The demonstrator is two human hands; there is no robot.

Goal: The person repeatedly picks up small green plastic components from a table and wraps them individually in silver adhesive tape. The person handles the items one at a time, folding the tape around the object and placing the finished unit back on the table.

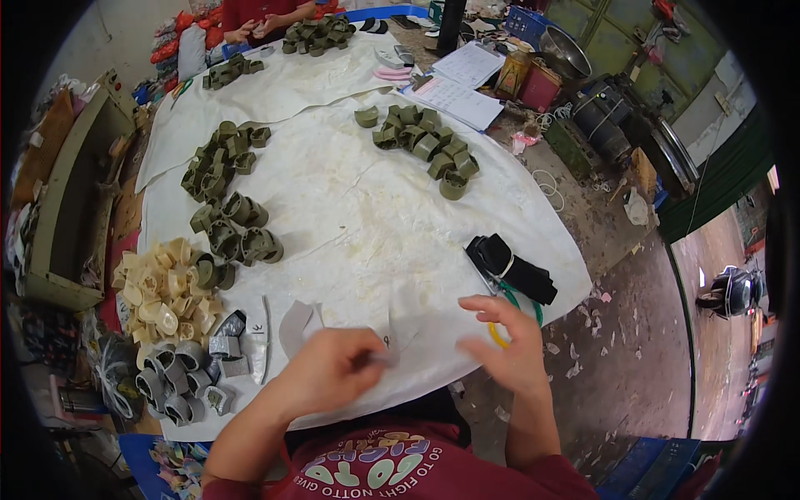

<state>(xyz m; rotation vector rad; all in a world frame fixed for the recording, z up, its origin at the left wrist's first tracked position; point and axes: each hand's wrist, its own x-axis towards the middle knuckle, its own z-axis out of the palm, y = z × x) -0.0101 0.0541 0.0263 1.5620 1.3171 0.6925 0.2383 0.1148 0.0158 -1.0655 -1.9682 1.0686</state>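
Observation:
My left hand point(337, 372) is closed low over the near edge of the white-covered table point(358, 242). A small pale, thin piece point(385, 357) shows at its fingertips, too blurred to name. To the right, my right hand point(510, 348) is held open with its fingers apart, slightly blurred. A yellow loop point(497, 335) shows beside its thumb and fingers, partly hidden. Just beyond that hand lies a bundle of black fabric strips point(512, 268) tied with a band, with a green handle point(536, 312) by it. Flat grey curved pieces point(296, 328) lie next to my left hand.
Cream cup-shaped pieces point(167, 287) are heaped at the left edge, with grey curled pieces point(175, 379) nearer me. Olive curled pieces stand in groups at left point(218, 162) and far right point(425, 142). Papers point(458, 100) lie beyond. Another person's hands point(254, 30) are at the far end.

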